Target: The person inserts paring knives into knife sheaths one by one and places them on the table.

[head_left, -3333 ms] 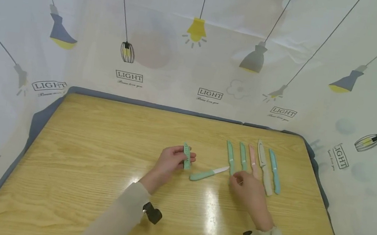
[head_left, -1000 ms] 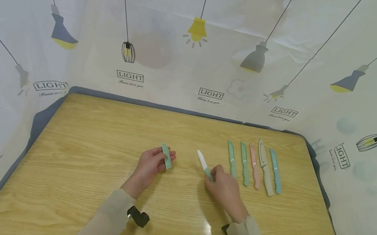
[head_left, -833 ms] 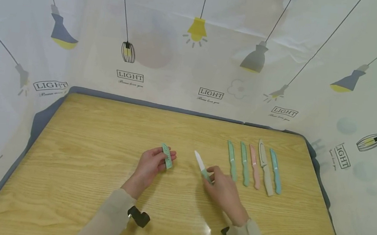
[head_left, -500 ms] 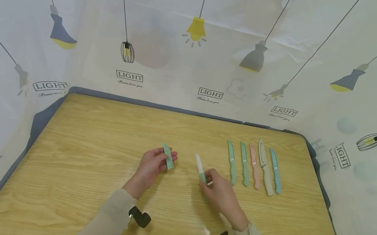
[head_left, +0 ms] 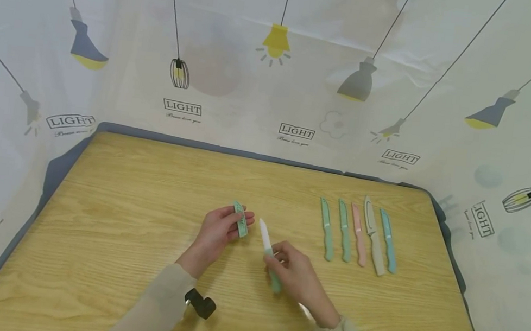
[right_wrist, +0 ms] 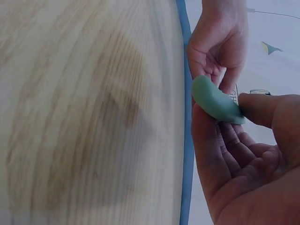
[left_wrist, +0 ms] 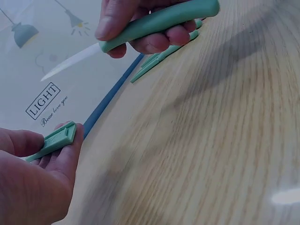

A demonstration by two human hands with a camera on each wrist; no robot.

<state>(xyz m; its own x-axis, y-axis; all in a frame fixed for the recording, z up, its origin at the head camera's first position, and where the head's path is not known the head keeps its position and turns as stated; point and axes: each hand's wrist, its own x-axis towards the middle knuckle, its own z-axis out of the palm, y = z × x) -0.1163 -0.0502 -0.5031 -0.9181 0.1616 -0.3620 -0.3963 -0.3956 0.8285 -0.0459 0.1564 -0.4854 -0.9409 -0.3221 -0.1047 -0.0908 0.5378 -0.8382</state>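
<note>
My left hand [head_left: 216, 232] pinches a green knife sheath [head_left: 241, 220] between thumb and fingers, above the table. In the left wrist view the sheath [left_wrist: 58, 139] shows an end edge facing the camera. My right hand [head_left: 297, 273] holds a small paring knife [head_left: 275, 282] by its green handle, the bare white blade pointing up and away, just right of the sheath and apart from it. In the right wrist view the handle [right_wrist: 213, 101] lies between thumb and fingers and hides the blade.
On the right of the wooden table [head_left: 144, 190] lie several sheathed knives in a row: green ones [head_left: 326, 230], a pink one [head_left: 358, 235], a beige larger one [head_left: 374, 238] and a blue one [head_left: 387, 241]. A printed curtain [head_left: 236, 75] hangs behind the table.
The right hand picked up the paring knife from the table and moved left, bringing the blade close to the sheath. The left hand shifted left, then slightly back right, still pinching the sheath.
</note>
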